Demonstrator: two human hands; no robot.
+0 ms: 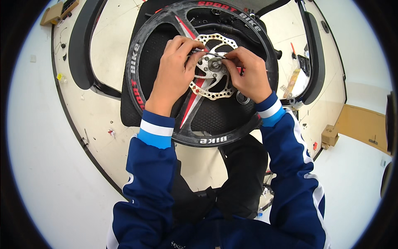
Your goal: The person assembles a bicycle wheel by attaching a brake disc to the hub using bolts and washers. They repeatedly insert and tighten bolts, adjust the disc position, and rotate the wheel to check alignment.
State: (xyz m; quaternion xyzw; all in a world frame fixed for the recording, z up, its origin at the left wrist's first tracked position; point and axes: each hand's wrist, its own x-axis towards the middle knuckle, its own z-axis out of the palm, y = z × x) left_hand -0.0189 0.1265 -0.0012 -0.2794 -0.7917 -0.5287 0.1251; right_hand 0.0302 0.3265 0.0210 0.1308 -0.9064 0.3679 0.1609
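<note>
A black bicycle wheel (135, 79) with red and white markings lies flat on a black chair seat (215, 118). At its middle sits a silver disc brake rotor (215, 96) around the hub (215, 64). Just above the hub, a thin dark rod (214, 54), perhaps a hex key, spans between my hands. My left hand (174, 70) pinches its left end between thumb and fingers. The other end is at the fingertips of my right hand (251, 74), also closed in a pinch. The rod's ends are hidden by my fingers.
Chair armrests rise at the left (79, 45) and right (314, 58). A small round metal part (242, 98) shows beside my right wrist. Tools and a dark case (304, 64) lie past the right armrest. Cardboard boxes stand at right (329, 135) and far left (52, 13).
</note>
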